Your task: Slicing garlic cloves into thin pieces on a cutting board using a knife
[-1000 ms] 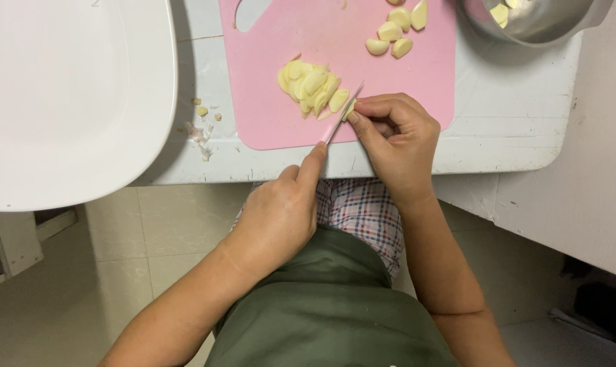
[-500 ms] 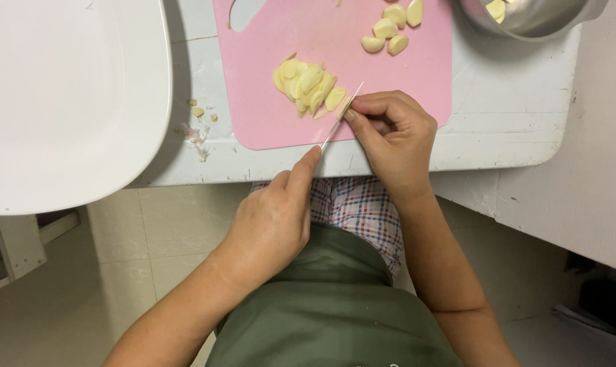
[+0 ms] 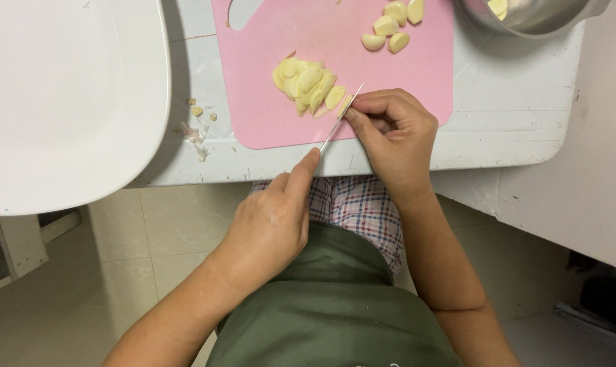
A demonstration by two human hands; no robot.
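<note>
Left hand [image 3: 270, 224]: closed in a grip, back of the hand turned up, index finger extended straight forward toward upper right. Left forearm is seen running down to lower left, bare. Right hand [image 3: 393, 136]: fingers curled under, fingertips [image 3: 354, 112] pinched together and pressed down, knuckles raised. Right wrist is bent; forearm is seen running down to lower right. The two hands are near, not touching.

This looks like a home kitchen. A pink cutting board [image 3: 335, 61] lies on a worn white counter [image 3: 498, 129], with sliced garlic [image 3: 308, 85] and whole cloves [image 3: 389, 30] on it. A metal bowl [image 3: 532, 17] sits near. The floor has pale tiles [image 3: 158, 238].
</note>
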